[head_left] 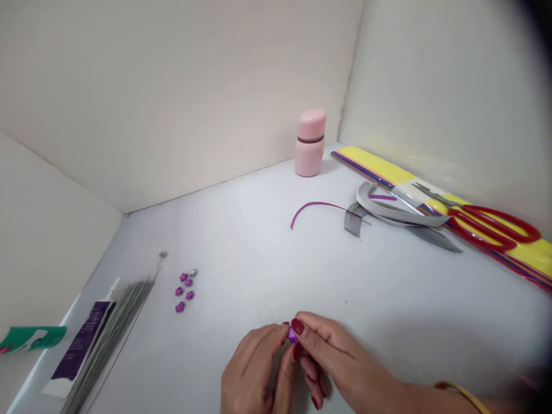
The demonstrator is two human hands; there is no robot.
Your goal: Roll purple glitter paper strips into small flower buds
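Observation:
A small shiny purple piece (292, 335) is pinched between the fingertips of both hands, low in the middle of the view. My left hand (259, 368) has its thumb and forefinger closed on its left side. From the right, my right hand (332, 356) grips the same piece with its fingers curled. Several small purple stars (179, 291) lie on the white table to the left, with a silver piece (192, 272) beside them. A curled purple strip (317, 203) rests farther back, touching grey strips (388, 213).
Left: a bundle of thin wires (112, 339), a purple-and-white tube (81, 345) and a green item (37, 338). A pink bottle (309, 144) stands at the back. Red-handled scissors (491, 227) lie on yellow sheets (379, 164) along the right wall.

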